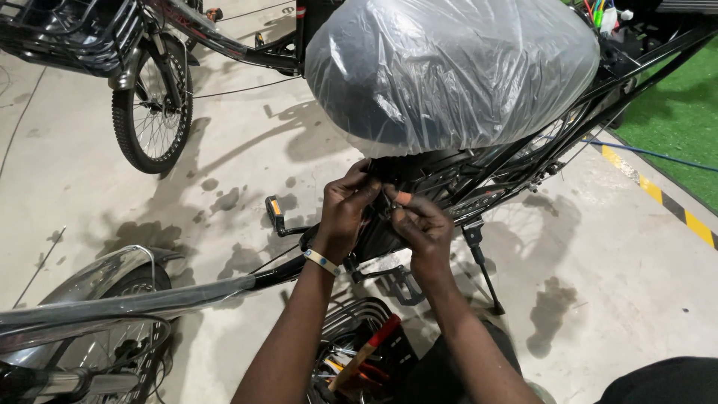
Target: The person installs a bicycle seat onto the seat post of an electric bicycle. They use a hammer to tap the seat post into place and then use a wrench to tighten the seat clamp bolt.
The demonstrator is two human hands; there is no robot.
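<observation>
L hand [345, 213]: fingers curled, pinching black bike frame [419, 176] just under plastic-wrapped saddle [449, 67].
R hand [424, 228]: closed narrow, fingertips gripping small orange-tipped part [403, 197] at same spot.
Hands: nearly touching.

I can't make out the small orange piece [404, 197] pinched under the plastic-wrapped saddle [449, 71]; my fingertips [374, 183] hide the fastening. The top edge cuts off the far bicycle [149, 82], the bottom edge the hammer [366, 352].

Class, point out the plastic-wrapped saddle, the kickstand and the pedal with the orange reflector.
plastic-wrapped saddle [449, 71], head view, top of the wrapping.
kickstand [485, 273], head view, mid leg.
pedal [275, 212], head view, reflector face.
</observation>
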